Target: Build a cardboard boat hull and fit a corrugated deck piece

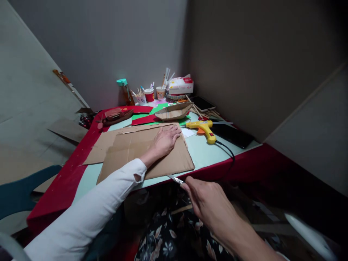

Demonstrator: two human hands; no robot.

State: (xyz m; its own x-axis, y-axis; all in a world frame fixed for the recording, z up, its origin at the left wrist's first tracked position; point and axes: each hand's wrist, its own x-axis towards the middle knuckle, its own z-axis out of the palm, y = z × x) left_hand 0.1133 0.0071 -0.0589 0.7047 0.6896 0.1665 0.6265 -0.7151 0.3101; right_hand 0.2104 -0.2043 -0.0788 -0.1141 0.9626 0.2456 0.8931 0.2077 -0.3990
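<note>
A brown cardboard sheet [136, 150] lies near the table's front edge, partly over another cardboard piece [97, 145]. My left hand [166, 140] rests flat on it with the fingers stretched out. My right hand [202, 194] is closed round a craft knife [178, 180], whose handle is mostly hidden in the fist. The blade points left, close to the sheet's front edge; whether it touches the cardboard I cannot tell. Behind the sheet sits a boat-shaped cardboard piece [174, 111]. A yellow hot glue gun [202, 128] lies right of my left hand.
A brown model boat [116, 115] sits at the back left. Along the back stand a bottle [125, 92], paper cups [149, 95] with sticks and pens, and a tissue pack [181, 85]. Wooden sticks, a phone [202, 103] and a black flat object [233, 136] lie right.
</note>
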